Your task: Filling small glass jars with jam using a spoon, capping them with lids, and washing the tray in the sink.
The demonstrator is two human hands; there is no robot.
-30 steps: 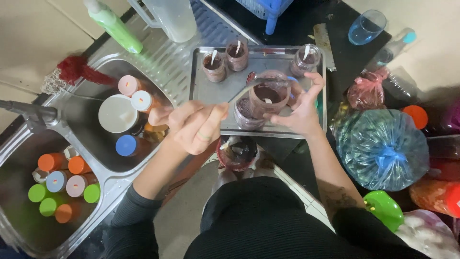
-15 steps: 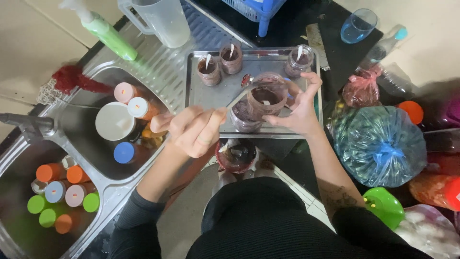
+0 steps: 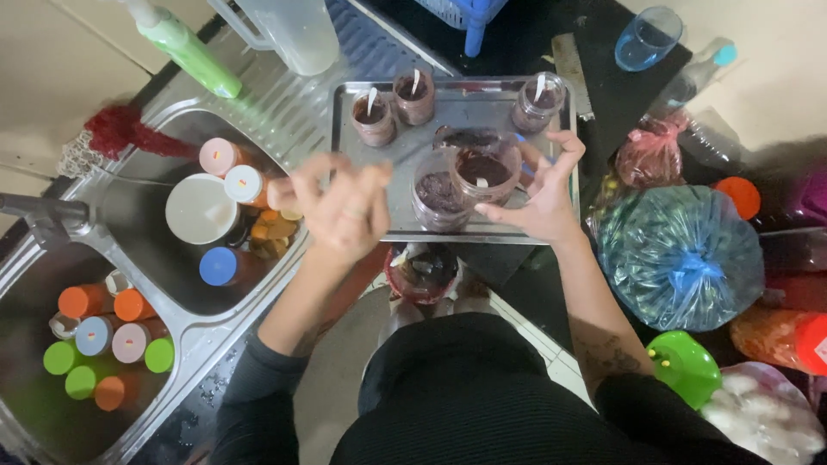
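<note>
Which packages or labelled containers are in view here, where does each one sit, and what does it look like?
Blue plastic bag: right of the metal tray, round, knotted on top.
Pink plastic bag: above the blue one, small, tied.
Green bottle: top left on the drainboard, slim, tilted.
Capped jars: left sink basin, orange, green, blue and pink lids.
No signs or screens.

left hand [image 3: 340, 207]: raised, back toward camera, fingers curled together, motion-blurred, grip unclear. right hand [image 3: 538, 194]: palm down, fingers spread and arched, thumb pointing left. both forearms angle inward from the torso; right forearm bare, left sleeved to mid-forearm.
</note>
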